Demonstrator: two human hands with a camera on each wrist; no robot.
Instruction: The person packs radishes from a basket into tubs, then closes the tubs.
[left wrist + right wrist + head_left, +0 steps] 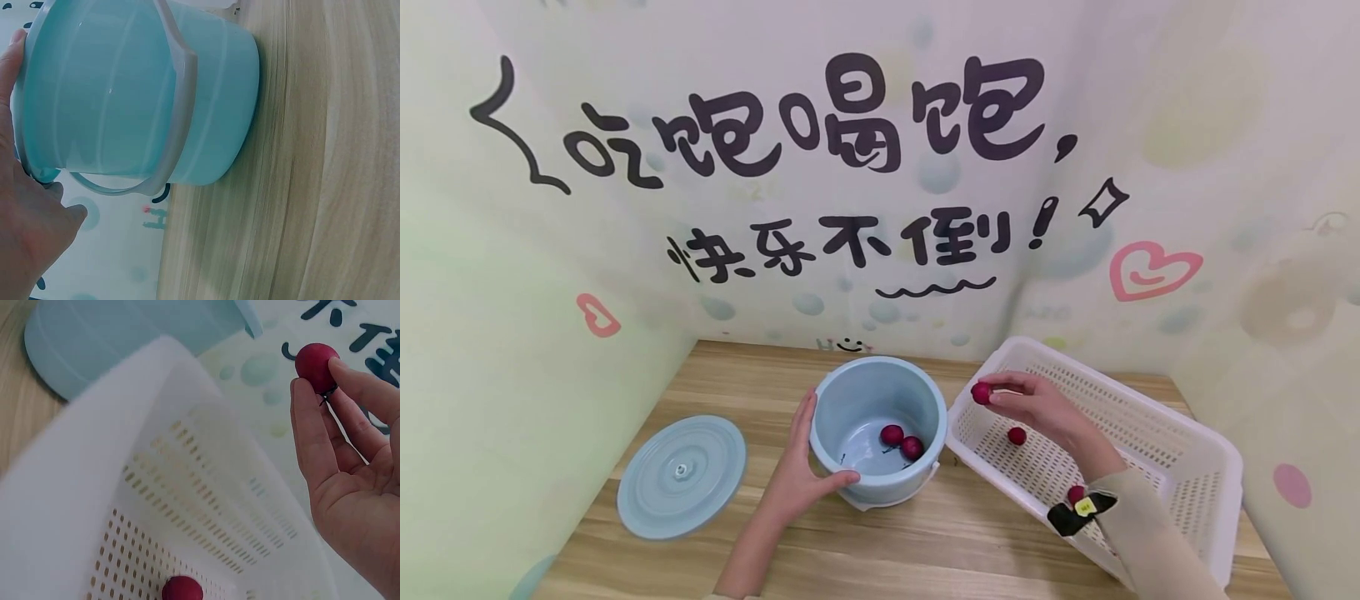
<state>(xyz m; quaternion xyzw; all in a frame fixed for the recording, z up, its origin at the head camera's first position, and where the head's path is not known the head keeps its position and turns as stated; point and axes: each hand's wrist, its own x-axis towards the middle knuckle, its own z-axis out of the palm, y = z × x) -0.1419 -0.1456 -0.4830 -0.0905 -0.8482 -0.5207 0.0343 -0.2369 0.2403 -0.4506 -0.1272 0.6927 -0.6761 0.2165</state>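
Observation:
A light-blue bucket (880, 487) stands upright on the table, with two red radishes (902, 442) lying at its bottom. My left hand (801, 467) holds its rim from the left, thumb over the front edge and fingers along the outer side. Between the thumb and fingertips of my right hand (356, 437) is another round red radish (315, 365) with a short dark stem end. That hand is over the left end of a white perforated basket (1150, 425), close to the bucket's right side. Inside the basket lie a radish (1017, 436) and another (1077, 494) partly hidden by the right wrist.
A round light-blue lid (681, 475) with a small central knob lies flat on the wooden table (790, 550), left of the bucket. The bucket's pale handle (181, 106) hangs down its side. A printed wall covering (850, 300) rises right behind the table.

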